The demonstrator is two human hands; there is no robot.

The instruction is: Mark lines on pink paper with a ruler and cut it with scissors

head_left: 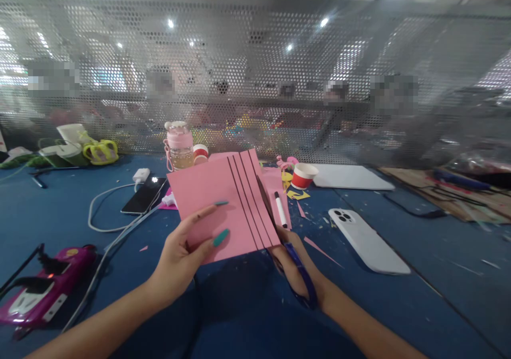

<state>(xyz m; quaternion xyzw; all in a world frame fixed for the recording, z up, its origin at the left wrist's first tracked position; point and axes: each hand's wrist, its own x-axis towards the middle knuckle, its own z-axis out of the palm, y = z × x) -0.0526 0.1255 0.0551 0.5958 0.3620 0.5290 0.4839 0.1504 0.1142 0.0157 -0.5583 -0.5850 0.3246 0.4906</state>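
A pink sheet of paper (215, 188) with several dark parallel lines near its right side is raised above the blue table. My left hand (179, 258) pinches it at the lower left, thumb and a finger on the near face. In my right hand (297, 263) are scissors (305, 279) with a blue handle looped round the fingers. Their dark blades lie along the paper's right edge, partly hidden behind it; I cannot tell how far they are parted. Behind the paper a black-capped white marker (280, 210) lies on more pink paper (273, 178).
A white phone (367, 242) lies to the right, near pink scraps (319, 250) and a red-and-white paper cup (304, 176). On the left are a purple power strip (59, 279), cables, and a black phone (143, 195). A pink-lidded bottle (179, 146) stands before the perforated metal screen (255, 71).
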